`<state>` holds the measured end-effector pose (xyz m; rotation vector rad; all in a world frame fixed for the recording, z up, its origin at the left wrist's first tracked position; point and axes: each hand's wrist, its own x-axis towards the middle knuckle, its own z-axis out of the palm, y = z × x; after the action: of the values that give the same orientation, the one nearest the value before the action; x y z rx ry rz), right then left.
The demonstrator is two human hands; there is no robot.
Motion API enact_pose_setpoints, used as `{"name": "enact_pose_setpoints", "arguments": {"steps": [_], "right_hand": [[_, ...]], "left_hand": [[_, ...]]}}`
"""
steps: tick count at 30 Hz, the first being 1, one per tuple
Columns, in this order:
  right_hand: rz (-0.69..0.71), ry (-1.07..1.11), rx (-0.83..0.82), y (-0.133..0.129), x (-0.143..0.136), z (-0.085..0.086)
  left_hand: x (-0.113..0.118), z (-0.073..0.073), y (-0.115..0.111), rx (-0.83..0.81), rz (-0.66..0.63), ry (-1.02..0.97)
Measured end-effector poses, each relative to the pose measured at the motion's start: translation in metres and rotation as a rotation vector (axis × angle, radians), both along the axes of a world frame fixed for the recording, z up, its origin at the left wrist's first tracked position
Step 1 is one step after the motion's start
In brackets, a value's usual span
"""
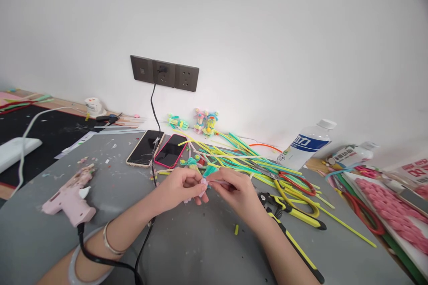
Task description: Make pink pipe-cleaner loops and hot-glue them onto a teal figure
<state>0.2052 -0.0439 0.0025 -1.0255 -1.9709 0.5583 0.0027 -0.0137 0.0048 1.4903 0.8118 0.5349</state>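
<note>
My left hand [183, 185], with bangles on its forearm, pinches a small pink and white fuzzy piece [202, 187] over the middle of the grey mat. Close on its right, my right hand [234, 187] has thumb and forefinger pressed together on a thin pale stem [219, 182] that reaches toward the fuzzy piece. Just behind the fingers lie a teal fuzzy bundle [209, 170] and a small green and yellow figure [191, 163]. Fingers cover part of the held piece.
A pink glue gun [72, 198] lies left, its black cable running under my left forearm. Two phones [145, 148] lie behind. Yellow and green stems [234, 153], scissors [297, 187], yellow-black pliers [290, 213] and a bottle [306, 144] are on the right. Small figures [205, 122] stand by the wall.
</note>
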Motion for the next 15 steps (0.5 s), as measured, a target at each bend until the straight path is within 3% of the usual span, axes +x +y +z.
{"name": "enact_pose_setpoints", "arguments": {"steps": [7,15], "right_hand": [[-0.075,-0.105,0.018,-0.0054,-0.0005,0.0002],[-0.113,-0.076,0.105,-0.0089,-0.0059,-0.0006]], "left_hand": [[-0.0014,-0.0001,-0.0009,-0.012,-0.001,-0.016],[-0.0012,-0.0034,0.0023,-0.104,0.009,-0.098]]}}
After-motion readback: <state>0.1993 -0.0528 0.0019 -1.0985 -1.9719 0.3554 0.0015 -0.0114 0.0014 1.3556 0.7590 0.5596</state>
